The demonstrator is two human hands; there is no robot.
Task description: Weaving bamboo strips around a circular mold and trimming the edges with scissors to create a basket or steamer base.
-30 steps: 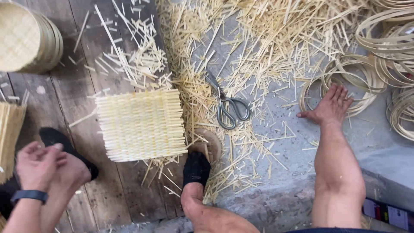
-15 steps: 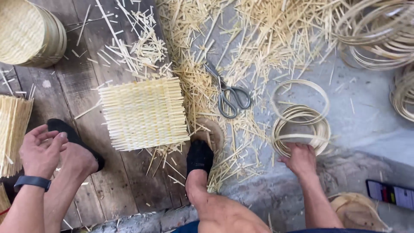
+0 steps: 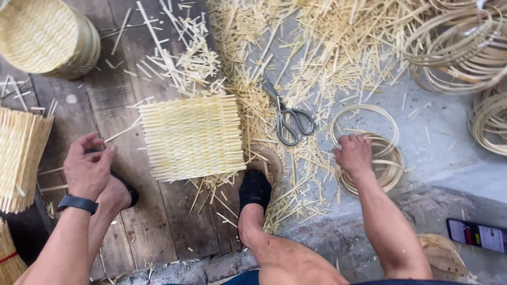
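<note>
My right hand [image 3: 353, 154] rests on a small stack of thin bamboo hoops [image 3: 388, 158] lying on the grey floor, fingers curled over their near rim. My left hand [image 3: 88, 169], with a dark watch on the wrist, hovers above my left foot, fingers loosely spread and holding nothing. Between them lies a square woven bamboo mat [image 3: 193, 136] on the wooden boards. Grey scissors [image 3: 289, 119] lie among loose bamboo strips just left of the hoops. My right foot in a black sock [image 3: 254, 190] sits below the mat.
A round woven basket [image 3: 45, 37] stands at the top left. Another woven mat stack [image 3: 20, 153] is at the left edge. Many more hoops [image 3: 465, 47] pile at the top right. A phone [image 3: 478, 235] lies at the lower right. Bamboo offcuts litter the floor.
My right hand drew back from the far hoops, pulling a small stack closer, and now rests on it. My left hand opened up and rose slightly above my foot.
</note>
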